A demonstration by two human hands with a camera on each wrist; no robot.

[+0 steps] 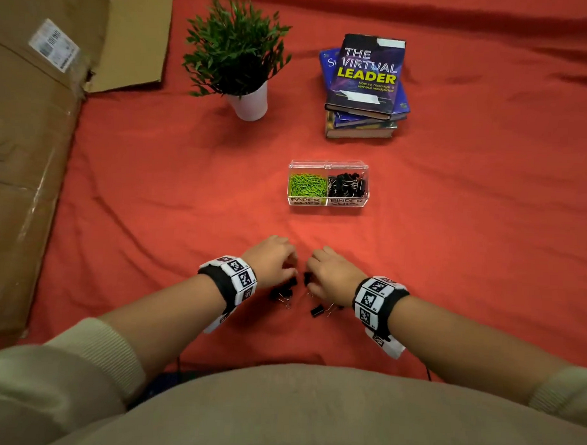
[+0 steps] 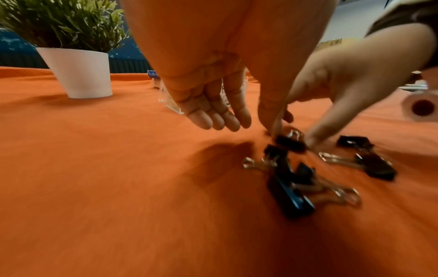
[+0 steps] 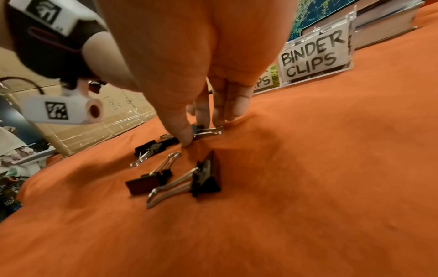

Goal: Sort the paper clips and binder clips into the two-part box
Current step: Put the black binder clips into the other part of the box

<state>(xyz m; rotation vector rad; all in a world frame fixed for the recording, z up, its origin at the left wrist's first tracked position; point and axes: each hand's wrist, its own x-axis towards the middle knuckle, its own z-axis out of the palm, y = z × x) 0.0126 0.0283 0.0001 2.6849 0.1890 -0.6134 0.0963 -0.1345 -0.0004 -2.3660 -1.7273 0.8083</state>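
While both of my hands are reaching down to the red cloth on the counter (image 1: 452, 201), I am picking at a little pile of black binder clips (image 1: 284, 293). My right hand (image 1: 330, 273) is pinching one binder clip (image 3: 203, 131) between the thumb and the first fingers, and that clip is still touching the cloth. My left hand (image 1: 272, 260) is hanging just beside it with its fingers (image 2: 213, 114) loose; its thumb is reaching down toward the same clip, but the picture is blurry there, so I cannot tell if it is holding anything. More black clips are lying close to my hands, some just behind the left one and some just behind the right one (image 3: 196, 180). Farther from me, the clear two-part box (image 1: 327, 202) is sitting on the cloth. Green paper clips (image 1: 306, 186) are lying in its left part, and black binder clips are lying in its right part. Behind the box, a potted plant (image 1: 238, 54) and a stack of books (image 1: 365, 85) are standing.
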